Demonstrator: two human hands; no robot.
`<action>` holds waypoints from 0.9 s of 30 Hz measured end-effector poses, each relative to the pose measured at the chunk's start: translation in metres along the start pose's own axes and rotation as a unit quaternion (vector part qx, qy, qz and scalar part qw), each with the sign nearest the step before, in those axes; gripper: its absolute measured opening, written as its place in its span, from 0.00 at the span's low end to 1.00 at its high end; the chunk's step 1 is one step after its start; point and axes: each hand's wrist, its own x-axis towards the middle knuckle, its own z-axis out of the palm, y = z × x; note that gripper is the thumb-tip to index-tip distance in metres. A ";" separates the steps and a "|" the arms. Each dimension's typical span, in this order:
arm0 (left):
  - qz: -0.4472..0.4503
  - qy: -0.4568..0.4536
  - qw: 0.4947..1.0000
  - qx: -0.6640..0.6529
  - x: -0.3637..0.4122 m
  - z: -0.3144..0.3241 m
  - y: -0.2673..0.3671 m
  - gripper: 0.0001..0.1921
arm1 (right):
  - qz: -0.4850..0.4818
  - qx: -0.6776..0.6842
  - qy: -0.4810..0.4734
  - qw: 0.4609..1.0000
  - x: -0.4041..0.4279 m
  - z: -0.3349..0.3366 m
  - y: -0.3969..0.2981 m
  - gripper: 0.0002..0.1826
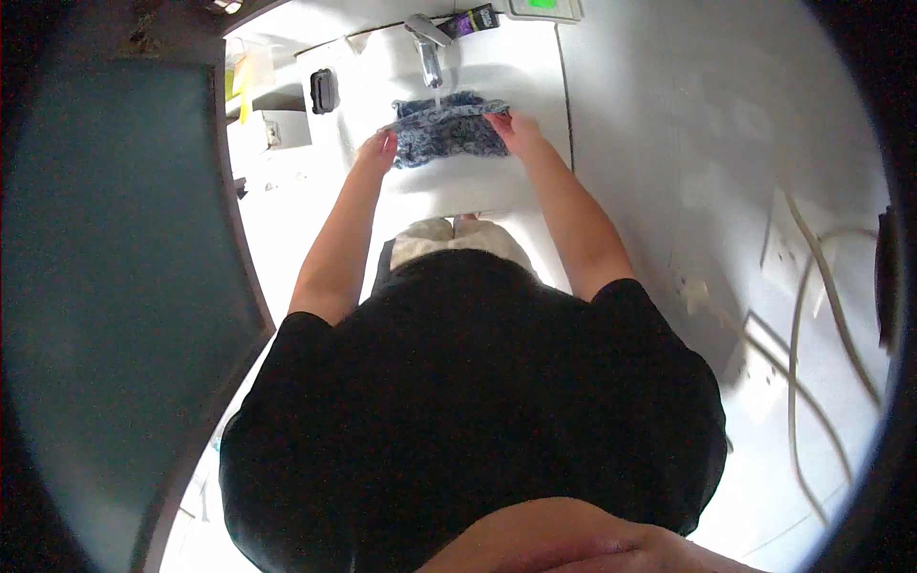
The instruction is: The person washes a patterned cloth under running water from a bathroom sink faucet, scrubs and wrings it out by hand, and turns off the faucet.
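A wet blue-grey cloth [451,136] is stretched out over the basin of a white washbasin [458,188]. My left hand [380,148] grips its left edge between thumb and fingers. At the upper right corner, my right hand [514,131] pinches the same cloth. Just beyond, a chrome tap [428,61] points down at the cloth, and a thin stream of water falls onto its far part. The cloth is folded or bunched along its top, so its full shape is hidden.
A black tube [469,23] lies behind the tap, and a tray with a green item [543,6] is at its right. A dark soap-dish-like object [323,91] sits on the left rim. Cables [795,344] hang along the right wall; a dark green panel [122,286] stands at left.
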 end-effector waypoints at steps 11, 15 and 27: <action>0.264 0.242 0.645 0.675 0.013 -0.041 -0.071 0.30 | -0.247 -0.634 0.276 0.679 0.009 -0.045 0.088 0.30; 0.065 0.101 0.599 0.791 0.011 -0.022 -0.079 0.29 | -0.195 -0.775 0.208 0.564 -0.004 -0.054 0.096 0.32; 0.080 0.006 0.932 0.352 -0.080 0.010 -0.033 0.13 | -0.086 -0.430 -0.054 0.897 -0.080 -0.041 0.007 0.24</action>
